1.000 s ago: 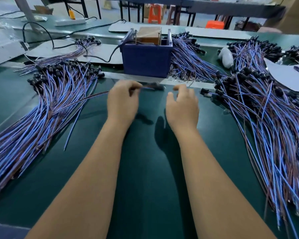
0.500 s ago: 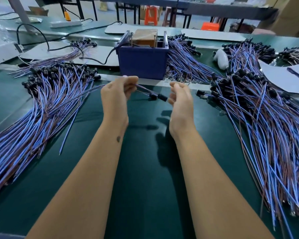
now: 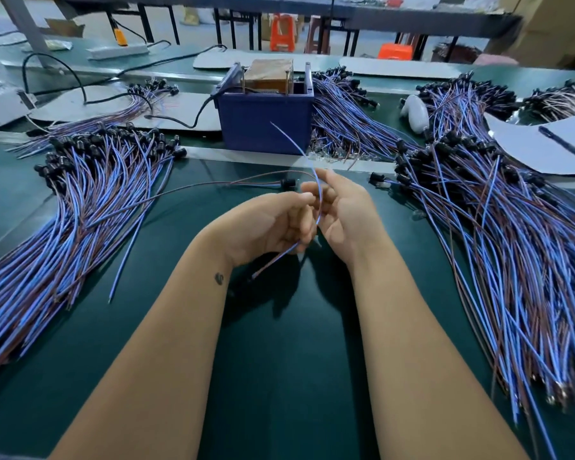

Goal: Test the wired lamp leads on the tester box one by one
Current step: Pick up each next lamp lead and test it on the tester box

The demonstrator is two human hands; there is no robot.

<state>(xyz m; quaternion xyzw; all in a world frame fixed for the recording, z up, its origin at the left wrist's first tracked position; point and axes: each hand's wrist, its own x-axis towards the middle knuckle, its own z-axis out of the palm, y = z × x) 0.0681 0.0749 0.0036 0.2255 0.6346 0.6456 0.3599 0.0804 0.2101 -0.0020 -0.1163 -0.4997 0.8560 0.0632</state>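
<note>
**Hands close together, palms turned inward**

Both bare forearms reach forward side by side. The left hand (image 3: 273, 224) has curled fingers (image 3: 299, 199) pinching. The right hand (image 3: 342, 207) faces it, fingers loosely bent, nearly touching.

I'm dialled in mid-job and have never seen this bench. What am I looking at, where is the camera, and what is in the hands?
There is no machine here: a person works with two bare hands, filmed by a camera worn on the head, looking forward and down. The left hand and right hand meet over a green table and handle one thin blue and brown lamp lead; the left fingers pinch it, the right hand's grip is not clear. Behind stands the blue tester box. Heaps of similar leads lie on the left and right. Far right, a pen rests on paper.
</note>
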